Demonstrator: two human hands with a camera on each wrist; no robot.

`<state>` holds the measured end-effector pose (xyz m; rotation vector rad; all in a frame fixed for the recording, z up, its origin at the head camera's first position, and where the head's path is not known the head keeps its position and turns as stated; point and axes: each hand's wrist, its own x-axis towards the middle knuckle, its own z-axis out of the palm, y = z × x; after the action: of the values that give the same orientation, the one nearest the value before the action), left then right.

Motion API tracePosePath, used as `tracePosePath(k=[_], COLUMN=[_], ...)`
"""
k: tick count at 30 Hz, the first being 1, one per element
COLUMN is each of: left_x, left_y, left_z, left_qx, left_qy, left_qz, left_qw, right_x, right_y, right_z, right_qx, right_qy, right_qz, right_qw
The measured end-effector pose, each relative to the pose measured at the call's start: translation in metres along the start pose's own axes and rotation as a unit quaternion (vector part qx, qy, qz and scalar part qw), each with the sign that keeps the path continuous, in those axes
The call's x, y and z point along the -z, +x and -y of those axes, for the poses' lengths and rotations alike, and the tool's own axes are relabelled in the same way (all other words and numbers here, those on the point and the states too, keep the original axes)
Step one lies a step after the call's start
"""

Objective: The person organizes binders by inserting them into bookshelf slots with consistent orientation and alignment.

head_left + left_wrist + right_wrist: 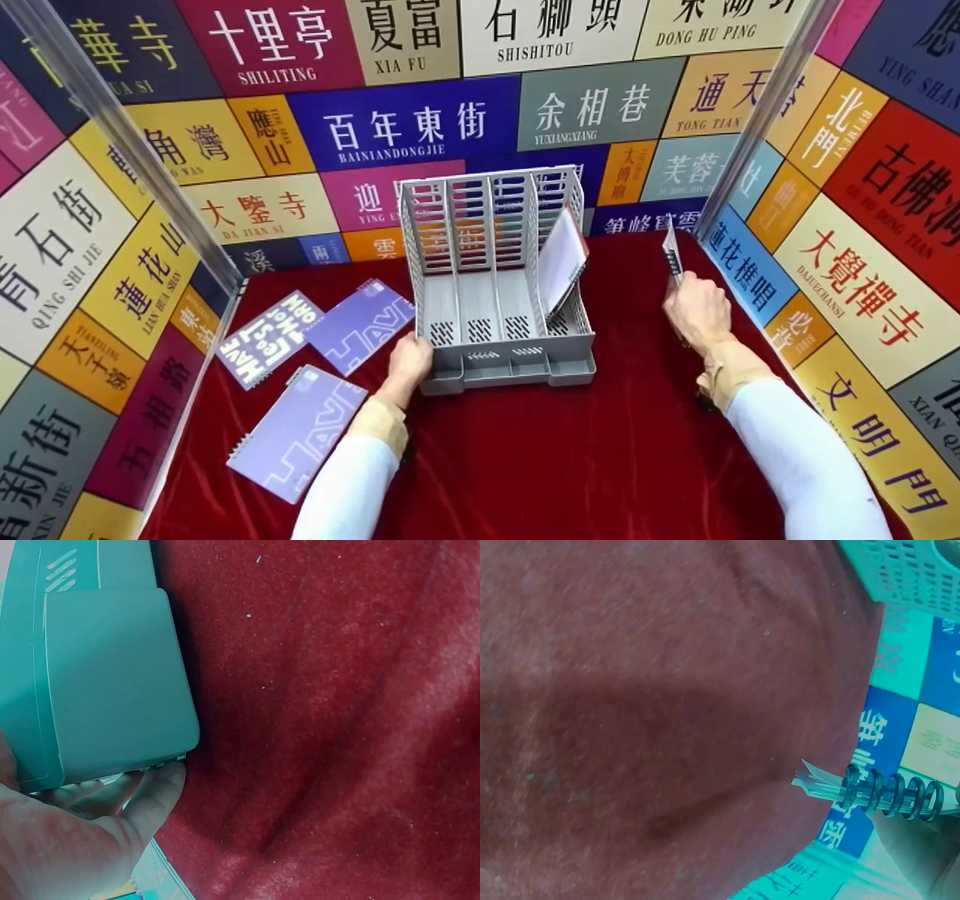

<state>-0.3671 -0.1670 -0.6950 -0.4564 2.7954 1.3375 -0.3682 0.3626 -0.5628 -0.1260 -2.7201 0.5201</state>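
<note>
A grey plastic file rack (508, 345) with several upright compartments stands in the middle, against the back wall. My left hand (410, 360) grips its front left corner; in the left wrist view, the fingers (159, 791) lie along the rack's side. A spiral notebook (564, 262) leans in the rack's rightmost compartment. To the right of the rack, my right hand (699, 307) holds a small spiral notebook (672, 251) upright, edge-on to the head view. Its black coil binding (892, 793) shows in the right wrist view, where most of the hand is out of frame.
Left of the rack lie three purple spiral notebooks: one with white lettering (270, 337), one beside the rack (360, 324) and one nearer the front (298, 431). Red cloth (570, 465) covers the table. Sign-patterned panels (405, 124) enclose the back and sides, with metal corner posts.
</note>
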Motion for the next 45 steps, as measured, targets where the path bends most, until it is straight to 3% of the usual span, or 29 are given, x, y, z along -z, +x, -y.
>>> tracePosePath(k=[7,16,31,45], left_x=[-0.011,-0.011,-0.011,-0.010], left_y=[0.023,0.023,0.023,0.019], left_z=[0.019,0.020,0.021,0.019], left_qx=[0.004,-0.001,0.002,0.008], left_qy=[-0.004,0.004,-0.001,0.000], left_qz=[0.025,0.020,0.024,0.023], left_qw=[0.9997,0.9998,0.9997,0.9997], right_x=[-0.001,0.004,0.012,0.024], right_y=[-0.005,-0.008,-0.011,-0.021], right_z=[0.014,0.035,0.078,0.108], right_qx=[0.006,0.010,0.031,0.062], right_qy=[0.019,0.042,0.105,0.130], right_qz=[-0.011,-0.023,-0.078,-0.083], right_qw=[0.9998,0.9988,0.9909,0.9861])
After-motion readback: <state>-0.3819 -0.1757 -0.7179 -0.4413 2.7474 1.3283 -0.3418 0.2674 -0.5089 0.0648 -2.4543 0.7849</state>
